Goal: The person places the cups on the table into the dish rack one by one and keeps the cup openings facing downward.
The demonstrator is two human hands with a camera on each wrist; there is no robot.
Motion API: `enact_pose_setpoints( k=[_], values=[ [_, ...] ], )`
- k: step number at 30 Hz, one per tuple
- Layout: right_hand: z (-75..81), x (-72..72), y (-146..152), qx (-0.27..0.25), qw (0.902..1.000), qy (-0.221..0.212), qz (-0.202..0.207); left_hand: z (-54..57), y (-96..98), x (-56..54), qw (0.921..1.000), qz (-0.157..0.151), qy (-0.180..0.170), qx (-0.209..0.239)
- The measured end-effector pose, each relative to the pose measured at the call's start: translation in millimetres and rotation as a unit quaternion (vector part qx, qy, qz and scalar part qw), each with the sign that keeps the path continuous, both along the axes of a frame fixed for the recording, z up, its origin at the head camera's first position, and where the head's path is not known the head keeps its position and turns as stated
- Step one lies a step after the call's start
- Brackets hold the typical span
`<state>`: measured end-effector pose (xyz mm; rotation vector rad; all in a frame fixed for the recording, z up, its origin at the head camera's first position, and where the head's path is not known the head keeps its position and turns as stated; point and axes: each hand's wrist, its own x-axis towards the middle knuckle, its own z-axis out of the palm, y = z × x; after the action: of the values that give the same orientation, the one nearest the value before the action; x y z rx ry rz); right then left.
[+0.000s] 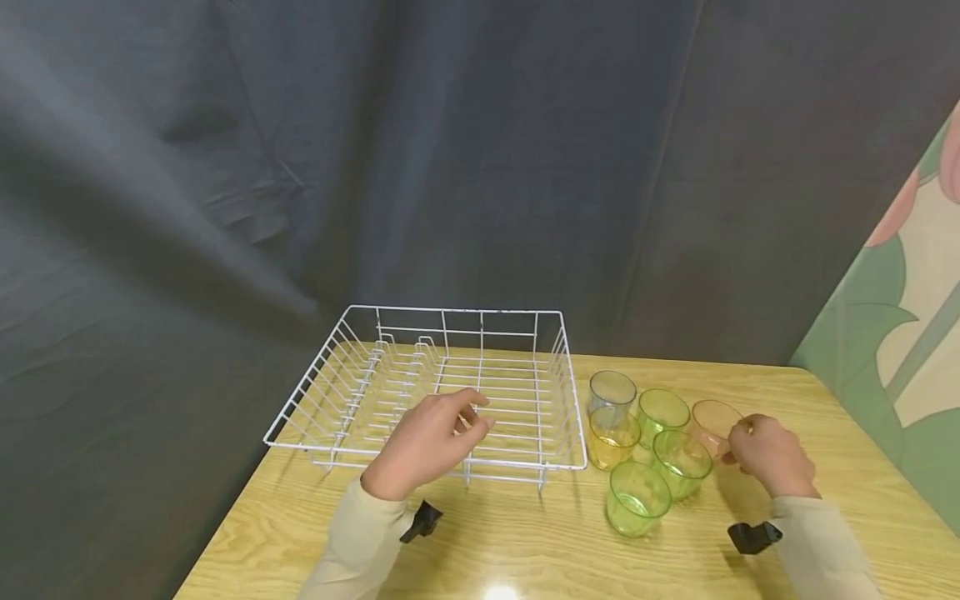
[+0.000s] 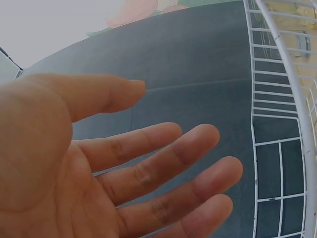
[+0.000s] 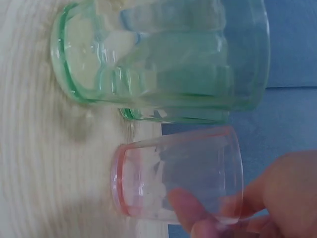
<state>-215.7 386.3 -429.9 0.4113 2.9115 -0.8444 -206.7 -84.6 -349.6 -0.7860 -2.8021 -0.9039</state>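
My right hand (image 1: 772,454) grips the near right side of a pink see-through glass (image 1: 708,427) by its rim. In the right wrist view, the fingers show at the mouth of the pink glass (image 3: 185,171), and its base seems to be on the table. Left of it stand three green glasses, the front one (image 1: 636,504) nearest to me, along with a yellow glass (image 1: 611,454) and a bluish clear glass (image 1: 611,390). My left hand (image 1: 431,437) hovers over the front of a white wire dish rack (image 1: 517,461). Its fingers are relaxed, with nothing held (image 2: 114,168).
The rack's upright prongs (image 1: 382,350) line its left half. A dark curtain (image 1: 480,167) hangs behind the wooden table (image 1: 525,542). At the far right is a wall with a leaf and petal pattern (image 1: 907,333).
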Motion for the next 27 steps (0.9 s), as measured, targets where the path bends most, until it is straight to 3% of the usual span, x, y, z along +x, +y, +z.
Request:
enact_pose_setpoints(
  k=[8,13,21,27],
  values=[
    [2.7,3.9,-1,0.000,0.9993,0.034,-0.014,-1.4,4.1,2.6,0.9999,-0.013,0.005,0.003],
    [8.6,8.1,-6,0.027,0.9948,0.094,-0.028,-2.5,7.6,4.3,0.9998,-0.020,0.004,0.005],
    [34.1,14.4,-29,0.038,0.9802,0.186,-0.056,-2.3,11.1,4.9,0.9993,-0.034,0.008,0.015],
    [58.3,23.9,-60,0.044,0.9695,0.238,-0.037,0.9,16.7,7.9,0.9982,-0.049,0.002,0.036]
  ],
)
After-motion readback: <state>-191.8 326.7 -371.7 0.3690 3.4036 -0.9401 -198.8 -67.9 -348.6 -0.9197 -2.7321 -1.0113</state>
